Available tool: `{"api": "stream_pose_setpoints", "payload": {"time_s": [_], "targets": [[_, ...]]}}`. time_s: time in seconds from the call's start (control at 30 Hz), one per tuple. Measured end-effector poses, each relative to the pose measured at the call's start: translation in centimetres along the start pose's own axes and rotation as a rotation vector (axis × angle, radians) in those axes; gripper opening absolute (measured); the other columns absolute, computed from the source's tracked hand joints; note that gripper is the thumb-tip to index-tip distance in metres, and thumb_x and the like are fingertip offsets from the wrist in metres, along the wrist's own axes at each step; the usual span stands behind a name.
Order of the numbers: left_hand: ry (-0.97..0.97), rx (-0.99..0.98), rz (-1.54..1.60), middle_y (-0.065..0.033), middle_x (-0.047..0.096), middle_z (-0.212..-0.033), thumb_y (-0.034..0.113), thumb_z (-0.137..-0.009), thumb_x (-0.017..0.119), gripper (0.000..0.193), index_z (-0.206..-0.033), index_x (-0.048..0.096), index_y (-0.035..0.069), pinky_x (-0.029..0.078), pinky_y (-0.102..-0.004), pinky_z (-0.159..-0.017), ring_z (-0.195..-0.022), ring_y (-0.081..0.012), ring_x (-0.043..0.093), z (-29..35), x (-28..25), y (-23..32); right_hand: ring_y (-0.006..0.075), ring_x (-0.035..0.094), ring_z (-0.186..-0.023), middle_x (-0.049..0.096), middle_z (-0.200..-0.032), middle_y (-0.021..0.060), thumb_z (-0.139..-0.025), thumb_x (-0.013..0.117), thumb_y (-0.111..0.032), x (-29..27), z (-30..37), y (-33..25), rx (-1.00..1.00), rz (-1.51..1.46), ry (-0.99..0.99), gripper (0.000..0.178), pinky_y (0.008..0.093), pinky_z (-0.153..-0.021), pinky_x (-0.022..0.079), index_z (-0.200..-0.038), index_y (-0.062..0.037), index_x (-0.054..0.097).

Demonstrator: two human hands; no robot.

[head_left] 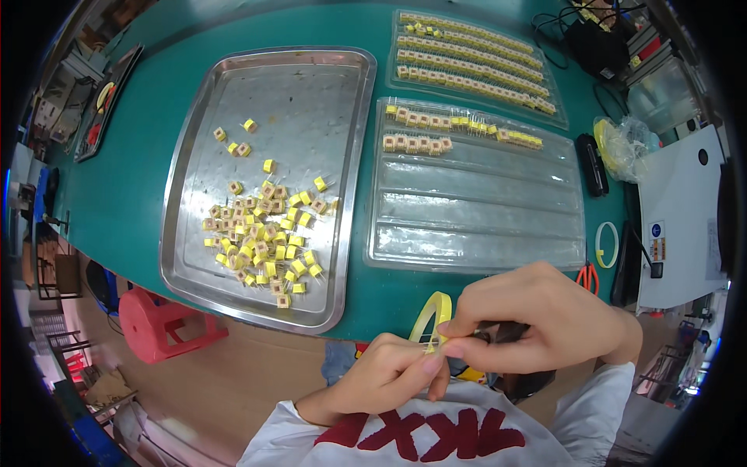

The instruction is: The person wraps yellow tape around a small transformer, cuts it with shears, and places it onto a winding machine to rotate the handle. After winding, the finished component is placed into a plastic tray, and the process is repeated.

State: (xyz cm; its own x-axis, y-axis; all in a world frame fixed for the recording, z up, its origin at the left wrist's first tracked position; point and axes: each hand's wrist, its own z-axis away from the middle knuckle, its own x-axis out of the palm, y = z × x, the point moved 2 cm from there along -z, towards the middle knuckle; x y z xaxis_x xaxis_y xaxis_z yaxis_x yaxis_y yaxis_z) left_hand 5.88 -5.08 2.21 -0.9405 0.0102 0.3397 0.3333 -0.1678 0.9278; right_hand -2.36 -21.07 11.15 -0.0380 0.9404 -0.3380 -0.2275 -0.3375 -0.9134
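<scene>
Green table (124, 183) fills most of the view, edges bent by the lens. Far left: dark shallow tray (117, 93) along the table's left edge, a yellow ring (105, 95) in it. Red plastic stool (159, 323) on the brown floor (264, 389), off the front edge. Next, steel tray (266, 56), its near side by the table's front edge; loose yellow parts (268, 268) with thin pins heaped in its near half, a few scattered toward the far edge. Right of that, two clear ribbed trays. Far one (562, 121): rows of parts from far edge to near edge. Near one (475, 222): parts along its far edge, plus a short row at the left just below.

Table's right side: long black object (593, 165), pale tape ring (607, 245), red-handled tool (587, 277), white casing (685, 206), black cables at the far right corner.

Hands meet in front of the table's front edge. Left hand (397, 372): palm inward, thumb and forefinger pinching a small part (430, 349), pins pointing left. Right hand (537, 315): in from the right, wrist bent, thumb and forefinger closed on tape from the yellow roll (443, 305); exact grip partly hidden.
</scene>
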Motion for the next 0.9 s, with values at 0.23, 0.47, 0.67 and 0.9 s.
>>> {"api": "stream_pose_setpoints", "payload": {"time_s": [0.23, 0.47, 0.67, 0.9], "targets": [[0.046, 0.108, 0.008, -0.0056, 0.06, -0.061, 0.019, -0.097, 0.036, 0.041, -0.069, 0.059, 0.0, 0.045, -0.0276, -0.055, -0.053, -0.0159, 0.054, 0.2, 0.9, -1.1, 0.0181, 0.057, -0.057, 0.059, -0.067, 0.0081, -0.08, 0.065, -0.01, 0.9, 1.4, -0.5, -0.129, 0.291, 0.208, 0.011, 0.028, -0.049, 0.04, -0.083, 0.0002, 0.064], [0.095, 0.201, -0.072, -0.0073, 0.058, -0.072, 0.024, -0.098, 0.037, 0.034, -0.084, 0.056, -0.001, 0.043, -0.026, -0.059, -0.061, -0.014, 0.053, 2.1, 1.6, -1.6, 0.0225, 0.054, -0.067, 0.06, -0.081, 0.0109, -0.084, 0.057, -0.007, 2.6, 10.4, 4.3, 0.055, 0.597, 1.2, 0.013, 0.0289, -0.06, 0.042, -0.093, -0.0006, 0.064], [0.273, 0.195, -0.095, -0.005, 0.048, -0.07, 0.031, -0.098, 0.036, 0.034, -0.094, 0.047, -0.001, 0.035, -0.0238, -0.056, -0.06, -0.0104, 0.042, 4.5, 3.9, -2.3, 0.0196, 0.05, -0.063, 0.054, -0.07, 0.0088, -0.089, 0.057, -0.031, 7.9, 15.1, 10.8, -0.061, 0.308, 1.209, 0.033, 0.029, -0.058, 0.037, -0.081, 0.0011, 0.059], [0.336, 0.21, -0.046, -0.0017, 0.037, -0.064, 0.031, -0.099, 0.032, 0.032, -0.082, 0.038, 0.004, 0.024, -0.0242, -0.051, -0.056, -0.0079, 0.028, 3.9, 4.9, -2.8, 0.0117, 0.054, -0.062, 0.059, -0.072, 0.0066, -0.077, 0.072, -0.046, 5.5, 17.6, 8.7, -0.302, 0.189, 1.208, 0.049, 0.0213, -0.055, 0.04, -0.091, 0.0013, 0.065]]}}
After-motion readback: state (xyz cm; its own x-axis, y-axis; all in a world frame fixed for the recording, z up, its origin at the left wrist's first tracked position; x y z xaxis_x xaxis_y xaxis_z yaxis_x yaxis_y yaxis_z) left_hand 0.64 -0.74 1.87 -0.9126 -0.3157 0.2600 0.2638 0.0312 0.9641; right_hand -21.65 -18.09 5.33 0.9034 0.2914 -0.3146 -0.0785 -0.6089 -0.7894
